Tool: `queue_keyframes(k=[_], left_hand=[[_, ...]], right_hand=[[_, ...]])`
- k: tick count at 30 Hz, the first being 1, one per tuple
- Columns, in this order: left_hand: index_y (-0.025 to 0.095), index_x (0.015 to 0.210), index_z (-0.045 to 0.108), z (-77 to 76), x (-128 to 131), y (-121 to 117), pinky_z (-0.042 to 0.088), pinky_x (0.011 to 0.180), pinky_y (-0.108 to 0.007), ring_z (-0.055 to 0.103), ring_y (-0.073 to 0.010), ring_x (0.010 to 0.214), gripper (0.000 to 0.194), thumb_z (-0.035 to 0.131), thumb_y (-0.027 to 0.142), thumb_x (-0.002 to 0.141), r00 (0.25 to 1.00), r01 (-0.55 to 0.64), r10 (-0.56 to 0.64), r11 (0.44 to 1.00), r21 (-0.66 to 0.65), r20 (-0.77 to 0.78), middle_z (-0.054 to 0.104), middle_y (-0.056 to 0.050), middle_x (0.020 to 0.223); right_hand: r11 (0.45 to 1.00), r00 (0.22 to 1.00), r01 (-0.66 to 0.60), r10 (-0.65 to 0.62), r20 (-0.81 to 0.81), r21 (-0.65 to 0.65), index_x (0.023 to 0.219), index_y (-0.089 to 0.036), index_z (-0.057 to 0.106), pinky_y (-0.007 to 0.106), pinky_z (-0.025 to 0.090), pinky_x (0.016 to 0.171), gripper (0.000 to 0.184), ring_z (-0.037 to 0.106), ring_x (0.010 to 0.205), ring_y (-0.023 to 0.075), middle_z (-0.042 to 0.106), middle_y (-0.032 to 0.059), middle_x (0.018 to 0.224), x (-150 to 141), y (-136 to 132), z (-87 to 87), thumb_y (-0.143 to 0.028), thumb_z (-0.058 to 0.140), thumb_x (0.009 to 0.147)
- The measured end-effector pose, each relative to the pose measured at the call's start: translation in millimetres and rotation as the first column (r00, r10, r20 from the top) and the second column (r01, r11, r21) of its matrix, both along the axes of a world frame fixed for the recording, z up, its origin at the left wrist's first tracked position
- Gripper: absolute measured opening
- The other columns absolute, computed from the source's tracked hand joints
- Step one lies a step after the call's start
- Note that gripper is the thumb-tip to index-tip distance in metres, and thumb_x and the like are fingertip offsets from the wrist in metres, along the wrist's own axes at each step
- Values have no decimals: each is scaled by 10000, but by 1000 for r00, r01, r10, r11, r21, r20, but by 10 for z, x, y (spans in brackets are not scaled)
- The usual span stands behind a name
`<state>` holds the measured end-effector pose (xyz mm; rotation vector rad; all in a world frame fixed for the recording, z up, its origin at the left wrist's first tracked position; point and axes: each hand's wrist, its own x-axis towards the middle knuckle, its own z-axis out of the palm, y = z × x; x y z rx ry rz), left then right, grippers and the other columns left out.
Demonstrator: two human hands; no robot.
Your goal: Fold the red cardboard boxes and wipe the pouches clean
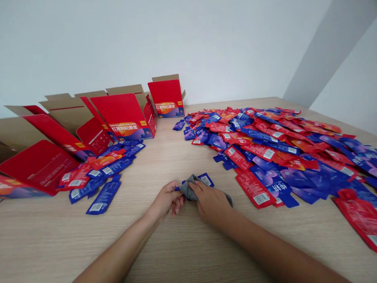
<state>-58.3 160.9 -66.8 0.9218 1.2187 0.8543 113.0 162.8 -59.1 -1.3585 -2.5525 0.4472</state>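
My left hand [166, 199] is closed, with thumb and finger pinching the narrow end of a blue pouch [207, 179]. A grey cloth [186, 191] is bunched over the middle of that pouch, hiding most of it. My right hand [214, 201] grips the cloth from above, its fingers pressing down on it, and a bit of cloth shows beyond the wrist side. The pouch's far end, with a white barcode label, sticks out behind my right fingers. Both hands are low over the wooden table [160, 248].
A large heap of red and blue pouches [268, 148] covers the right side. On the left, a smaller pile of pouches [113, 167] lies before a row of open red cartons [121, 118]. Another carton [167, 97] stands by the back wall.
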Motion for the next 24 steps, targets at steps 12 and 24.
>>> queue_keyframes(k=[12, 24], left_hand=[[198, 716, 404, -11, -14, -7, 247, 243, -142, 406, -71, 244, 287, 635, 357, 658, 999, 34, -34, 999, 15, -11, 566, 55, 433], [188, 790, 424, 82, -230, 38, 438, 348, -207, 618, -170, 430, 274, 637, 329, 693, 995, -100, 100, 994, 46, -9, 644, -9, 549]], right_hand=[[999, 998, 53, -53, -18, 1, 1315, -223, 454, 345, 450, 867, 554, 568, 1073, 223, 480, 42, 1359, 109, 21, 24, -161, 415, 766], [941, 937, 320, -332, 110, 110, 1311, -171, 447, 363, 490, 780, 519, 605, 1008, 244, 468, 95, 1362, 418, 302, 12, -161, 400, 794]])
